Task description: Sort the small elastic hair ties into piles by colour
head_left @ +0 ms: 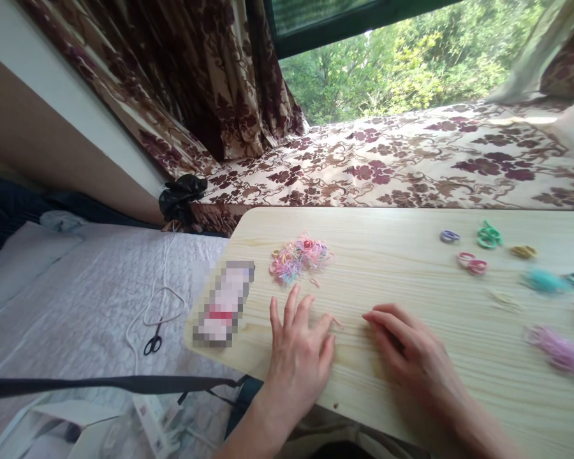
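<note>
My left hand lies over the pale wooden table, palm down with fingers spread. By its index finger is a short pink strand, touching or very close to it. Beyond the fingertips sits a tangled pile of thin pastel strands, mostly pink, with a single pink piece apart from it. To the right, my right hand has its fingers drawn together, thumb side down near the tabletop. Whatever its fingertips hold, if anything, is hidden.
Small coloured bundles lie at the right: purple, green, pink, mustard, turquoise and lilac. A blurred-out rectangular object lies at the left edge. Black scissors and a white cable rest on the bed.
</note>
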`<state>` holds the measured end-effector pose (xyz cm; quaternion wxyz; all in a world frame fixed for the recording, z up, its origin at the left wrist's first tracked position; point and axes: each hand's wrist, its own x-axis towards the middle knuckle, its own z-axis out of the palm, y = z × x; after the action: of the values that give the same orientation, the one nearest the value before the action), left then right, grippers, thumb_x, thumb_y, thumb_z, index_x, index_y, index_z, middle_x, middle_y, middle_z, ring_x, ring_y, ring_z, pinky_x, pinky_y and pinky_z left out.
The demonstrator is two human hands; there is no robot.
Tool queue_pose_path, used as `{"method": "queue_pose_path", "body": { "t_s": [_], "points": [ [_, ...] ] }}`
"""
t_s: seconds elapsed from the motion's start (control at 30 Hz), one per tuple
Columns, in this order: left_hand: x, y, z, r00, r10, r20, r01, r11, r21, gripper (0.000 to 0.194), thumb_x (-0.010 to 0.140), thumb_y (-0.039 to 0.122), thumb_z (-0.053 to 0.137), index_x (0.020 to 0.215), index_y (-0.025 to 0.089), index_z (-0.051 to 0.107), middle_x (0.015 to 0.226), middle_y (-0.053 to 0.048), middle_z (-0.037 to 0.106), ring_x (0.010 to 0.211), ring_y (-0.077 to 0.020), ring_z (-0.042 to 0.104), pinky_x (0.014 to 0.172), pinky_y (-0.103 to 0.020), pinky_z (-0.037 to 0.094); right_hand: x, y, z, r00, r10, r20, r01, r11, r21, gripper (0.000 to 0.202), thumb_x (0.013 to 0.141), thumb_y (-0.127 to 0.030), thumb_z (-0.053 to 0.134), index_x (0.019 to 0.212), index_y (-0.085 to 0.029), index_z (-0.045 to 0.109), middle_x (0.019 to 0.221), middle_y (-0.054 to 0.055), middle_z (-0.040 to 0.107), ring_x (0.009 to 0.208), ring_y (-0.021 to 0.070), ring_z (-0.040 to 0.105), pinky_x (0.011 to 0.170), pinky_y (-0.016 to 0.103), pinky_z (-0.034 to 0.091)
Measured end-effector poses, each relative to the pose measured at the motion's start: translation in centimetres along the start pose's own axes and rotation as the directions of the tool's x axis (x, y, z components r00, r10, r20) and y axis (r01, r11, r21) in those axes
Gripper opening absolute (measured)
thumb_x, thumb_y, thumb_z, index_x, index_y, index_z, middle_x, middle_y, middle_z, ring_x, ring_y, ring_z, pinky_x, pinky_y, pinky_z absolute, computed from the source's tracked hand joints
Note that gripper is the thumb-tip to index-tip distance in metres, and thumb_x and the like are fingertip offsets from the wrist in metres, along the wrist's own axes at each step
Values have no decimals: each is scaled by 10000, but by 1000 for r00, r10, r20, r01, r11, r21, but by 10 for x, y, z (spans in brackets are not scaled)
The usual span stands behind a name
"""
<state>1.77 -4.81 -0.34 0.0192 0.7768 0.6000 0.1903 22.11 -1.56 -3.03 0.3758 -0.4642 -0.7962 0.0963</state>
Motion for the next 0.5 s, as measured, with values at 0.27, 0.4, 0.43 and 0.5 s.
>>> {"method": "queue_pose_path", "body": {
  "t_s": [0.27, 0.4, 0.43, 0.5],
  "points": [
    [-3, -4, 3, 1000, -7, -9, 7, 1000, -26, 289, 922, 237, 553, 1187, 273, 663, 1358, -104, 569, 1427, -350, 358, 1146, -693, 239, -1, -3, -2, 998, 43, 43, -42, 999, -14, 199, 967, -250, 474, 972, -225, 671, 978, 54, 697, 833, 156, 663, 721, 273, 533],
    [1, -2, 5, 1000, 22, -15, -23, 997, -73, 279, 933, 235, 537, 1178, 290, 658, 1369, -94, 561, 1444, -327, 337, 1161, -677, 223, -2, -10, -6, 996, 18, 87, -14, 999, -46, 226, 962, -224, 459, 1010, -220, 679, 998, 69, 689, 853, 163, 662, 730, 282, 539],
    [2, -2, 6, 999, 21, -24, -23, 997, -78, 277, 935, 233, 534, 1178, 284, 658, 1368, -96, 563, 1444, -326, 337, 1163, -672, 222, 0, -13, -6, 995, 15, 103, -10, 999, -52, 234, 961, -215, 454, 1019, -221, 680, 988, 68, 686, 843, 163, 659, 726, 283, 538],
    [2, -5, 8, 999, 11, -53, -15, 997, -81, 275, 934, 224, 532, 1174, 267, 661, 1355, -102, 575, 1434, -329, 353, 1164, -666, 224, 4, -19, -4, 990, 16, 143, -7, 998, -63, 246, 962, -199, 443, 1028, -225, 678, 954, 61, 680, 813, 159, 652, 716, 285, 531]
  ]
}}
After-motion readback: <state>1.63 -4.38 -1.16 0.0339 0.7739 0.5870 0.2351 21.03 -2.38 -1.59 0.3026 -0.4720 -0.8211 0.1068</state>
